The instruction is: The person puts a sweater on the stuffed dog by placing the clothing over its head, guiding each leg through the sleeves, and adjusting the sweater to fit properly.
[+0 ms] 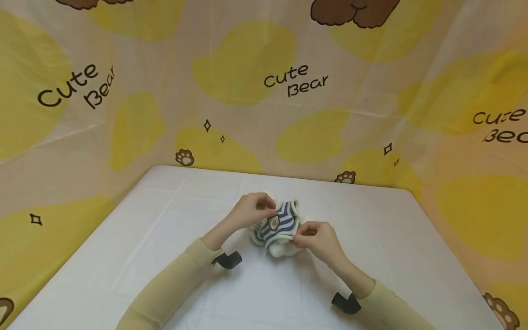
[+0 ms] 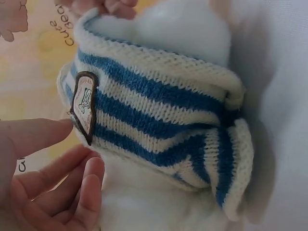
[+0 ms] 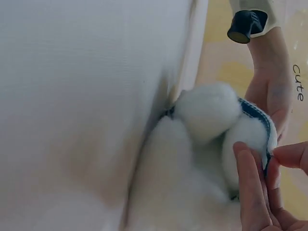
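A white plush toy (image 1: 279,250) lies on the table, wearing a small blue-and-white striped knitted sweater (image 1: 285,228). On the sweater's front sits a dark-edged badge (image 2: 85,103). My left hand (image 1: 253,210) pinches the sweater's edge close to the badge, thumb and fingertips coming together there. At the opposite end, my right hand (image 1: 321,240) pinches the rolled hem between thumb and fingers. Inside that hem, the right wrist view shows the toy's rounded fluffy white parts (image 3: 207,110). Much of the toy's body is hidden under the knit.
A white table (image 1: 264,293) lies under the toy. Cloth walls (image 1: 243,64) printed with yellow patches and "Cute Bear" stand along its back and sides. A dark curved piece (image 1: 230,260) juts from the left wrist, and a similar black piece (image 1: 345,303) from the right.
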Tool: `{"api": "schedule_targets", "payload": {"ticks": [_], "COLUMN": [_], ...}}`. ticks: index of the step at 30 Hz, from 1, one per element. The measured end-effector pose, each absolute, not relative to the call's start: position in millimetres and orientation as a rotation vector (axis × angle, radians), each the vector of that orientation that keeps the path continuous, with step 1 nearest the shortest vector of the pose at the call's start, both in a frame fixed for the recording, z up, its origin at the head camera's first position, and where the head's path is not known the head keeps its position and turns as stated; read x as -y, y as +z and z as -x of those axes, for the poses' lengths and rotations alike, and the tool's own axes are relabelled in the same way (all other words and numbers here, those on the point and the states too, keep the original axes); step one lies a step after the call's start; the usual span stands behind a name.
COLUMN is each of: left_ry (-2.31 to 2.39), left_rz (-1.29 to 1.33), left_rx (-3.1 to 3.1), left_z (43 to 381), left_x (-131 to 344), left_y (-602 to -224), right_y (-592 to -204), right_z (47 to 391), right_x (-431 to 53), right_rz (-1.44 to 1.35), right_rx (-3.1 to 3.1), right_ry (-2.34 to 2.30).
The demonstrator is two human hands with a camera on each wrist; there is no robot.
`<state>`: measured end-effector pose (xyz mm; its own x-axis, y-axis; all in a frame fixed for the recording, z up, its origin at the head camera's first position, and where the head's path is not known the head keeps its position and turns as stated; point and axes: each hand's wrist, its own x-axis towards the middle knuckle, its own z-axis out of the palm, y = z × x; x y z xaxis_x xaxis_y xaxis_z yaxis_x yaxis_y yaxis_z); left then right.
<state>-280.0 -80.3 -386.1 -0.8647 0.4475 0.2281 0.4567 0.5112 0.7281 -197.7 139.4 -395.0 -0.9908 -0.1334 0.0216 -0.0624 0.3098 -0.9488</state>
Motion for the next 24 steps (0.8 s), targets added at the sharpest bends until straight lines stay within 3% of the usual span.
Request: {"api": "schedule_targets", "payload": {"ticks": [9, 19, 24], "left_ry": [-1.453, -1.736, -1.934], "left_rz": [0.745, 0.500, 0.520], "left_rx": [2.707, 2.659, 2.589], "left_z": [277.1, 274.4, 278.1], "left_x": [76.7, 75.8, 80.1], "left_y": [-383.5, -393.3, -396.8], "right_y": [-383.9, -391.2, -395.3], "right_z": [202.8, 212.7, 210.6], "right_x": [-136.4, -138.6, -140.2], "right_rz": [0.074, 0.083, 0.010], "right_rx": [-2.460, -2.368, -2.314], "right_ry": [-1.703, -1.853, -1.981]}}
